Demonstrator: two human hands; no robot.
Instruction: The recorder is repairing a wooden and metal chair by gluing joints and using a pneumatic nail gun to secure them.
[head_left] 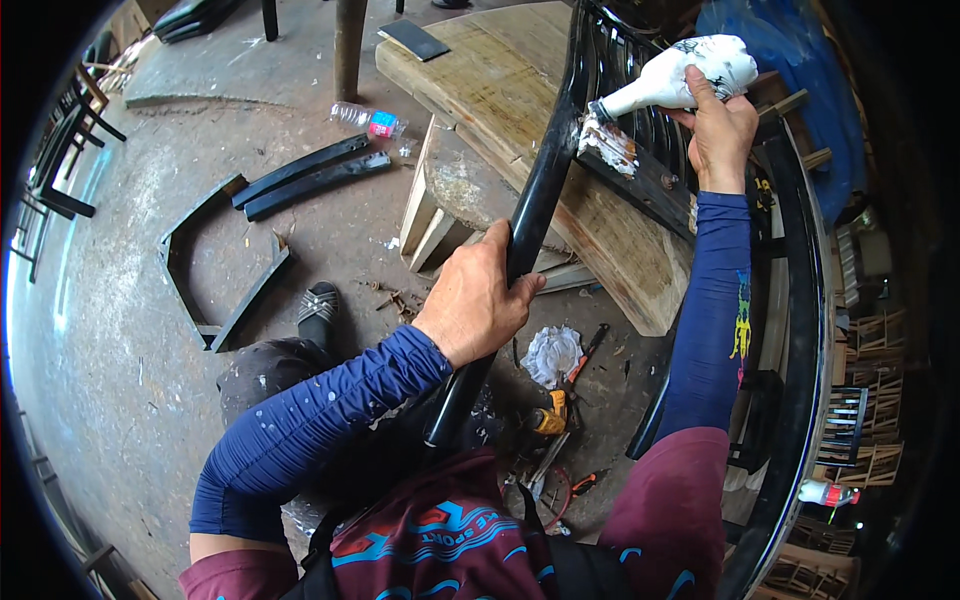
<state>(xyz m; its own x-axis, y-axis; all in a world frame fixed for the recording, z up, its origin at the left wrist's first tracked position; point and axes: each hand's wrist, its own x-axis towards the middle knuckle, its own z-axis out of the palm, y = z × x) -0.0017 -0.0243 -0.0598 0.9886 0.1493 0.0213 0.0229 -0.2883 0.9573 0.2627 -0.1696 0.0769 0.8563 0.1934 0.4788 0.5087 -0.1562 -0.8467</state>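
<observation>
Grey concrete floor, stained and scattered with pieces, spreads under a heavy wooden worktop, where a glossy black furniture frame leans across the edge. White bottle is above the right part of this worktop, tilted so that its narrow neck points down-left, near the joint of the black post and the dark rail. White paste lies on the rail just below the neck; whether the tip touches it, I cannot tell.

The right grip pinches the bottle at its wide body, thumb on the near side; the far fingers are partly hidden. The left grip is closed around the post, lower down.

I judge the bottle to be light and rather soft, easy to squeeze, so the wide body is the good place to hold it, away from the messy neck. The post seems stiff and smooth, perhaps slippery with its shiny coat; its clean lower part gives a safer hold than the pasted joint.
</observation>
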